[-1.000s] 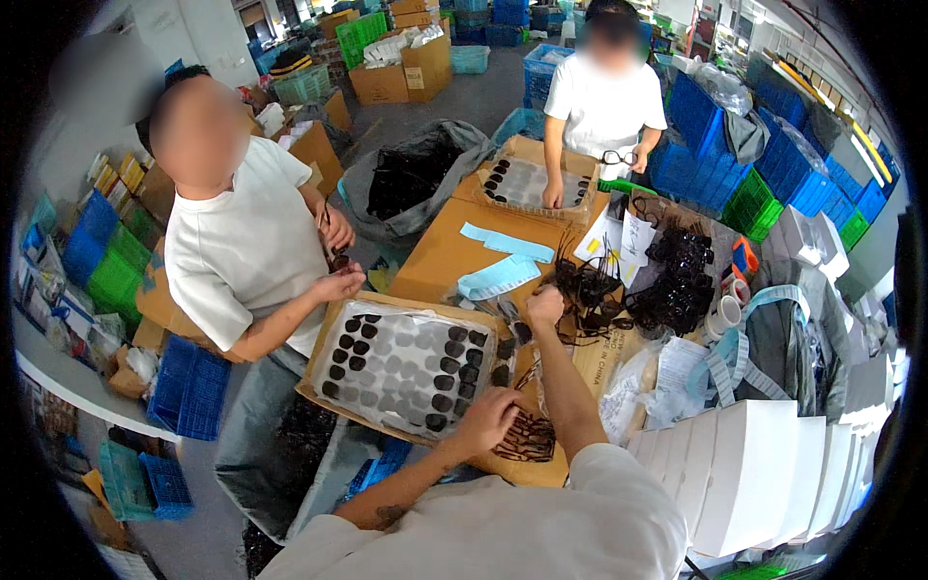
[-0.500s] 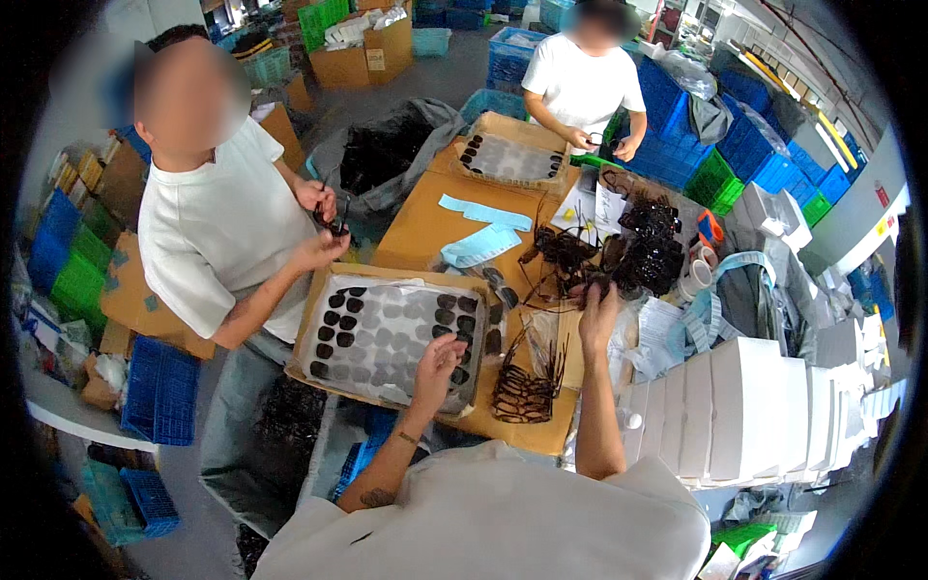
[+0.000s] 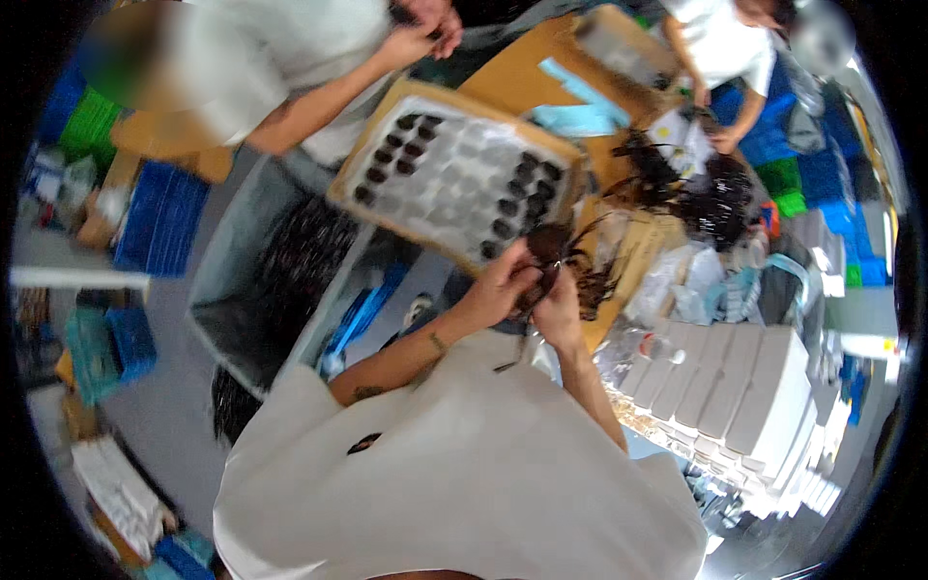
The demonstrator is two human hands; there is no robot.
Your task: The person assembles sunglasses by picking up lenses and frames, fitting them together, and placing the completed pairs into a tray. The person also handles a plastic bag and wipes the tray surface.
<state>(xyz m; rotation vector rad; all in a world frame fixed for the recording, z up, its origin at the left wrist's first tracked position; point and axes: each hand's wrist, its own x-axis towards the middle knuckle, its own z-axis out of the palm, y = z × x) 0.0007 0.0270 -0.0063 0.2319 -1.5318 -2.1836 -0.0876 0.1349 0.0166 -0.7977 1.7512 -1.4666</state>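
Note:
My left hand (image 3: 501, 287) and my right hand (image 3: 558, 311) meet close to my chest, both closed on one pair of dark glasses (image 3: 543, 253) whose thin temples stick out to the right. Just beyond the hands lies a shallow cardboard tray (image 3: 350, 189) with a pale compartment insert. Dark lenses or glasses fill its cells along the left and right sides. A loose heap of dark glasses (image 3: 601, 280) lies on the brown table edge beside my right hand.
Stacked white boxes (image 3: 737, 389) stand at my right. A grey bin (image 3: 290, 280) of dark parts sits below the tray, with blue crates (image 3: 159, 217) to the left. One person's hands (image 3: 418, 37) work at the far left, and another person (image 3: 720, 48) stands by a second dark heap (image 3: 717, 198).
My left hand left the tray and my right hand left the heap. Both drew in together toward my chest around one pair of glasses. The view has tilted down and closer.

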